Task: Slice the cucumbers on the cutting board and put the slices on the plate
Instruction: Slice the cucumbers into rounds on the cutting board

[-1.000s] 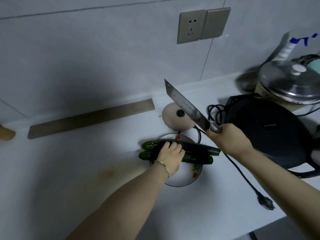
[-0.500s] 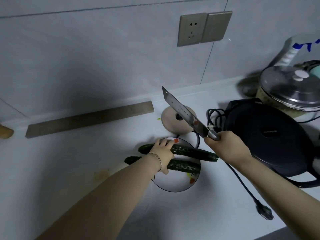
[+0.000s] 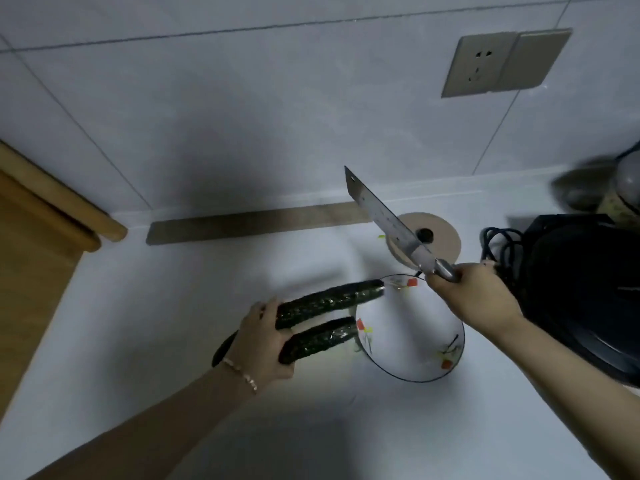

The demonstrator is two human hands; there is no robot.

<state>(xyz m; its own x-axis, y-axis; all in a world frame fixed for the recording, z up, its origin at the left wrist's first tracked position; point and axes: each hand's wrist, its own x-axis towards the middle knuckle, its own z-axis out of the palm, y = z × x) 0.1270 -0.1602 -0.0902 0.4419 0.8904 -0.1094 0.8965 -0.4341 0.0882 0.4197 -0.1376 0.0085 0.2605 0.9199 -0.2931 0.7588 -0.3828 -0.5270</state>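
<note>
My left hand [image 3: 263, 341] grips two cucumbers [image 3: 322, 303], their tips over the plate [image 3: 408, 323] rim. My right hand [image 3: 474, 299] clasps the knife [image 3: 384, 216], blade raised. A beige disc [image 3: 443, 230], a cord [image 3: 502, 244] and a black appliance [image 3: 581, 289] crowd behind the plate

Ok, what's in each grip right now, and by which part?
Left grip holds both cucumbers toward their left ends; right grip holds the cleaver by its handle, blade raised.

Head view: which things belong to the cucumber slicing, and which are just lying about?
Job: cucumbers in left hand; cleaver in right hand; plate.
Lying about: round lid, black appliance, coiled cable, wall socket.
</note>
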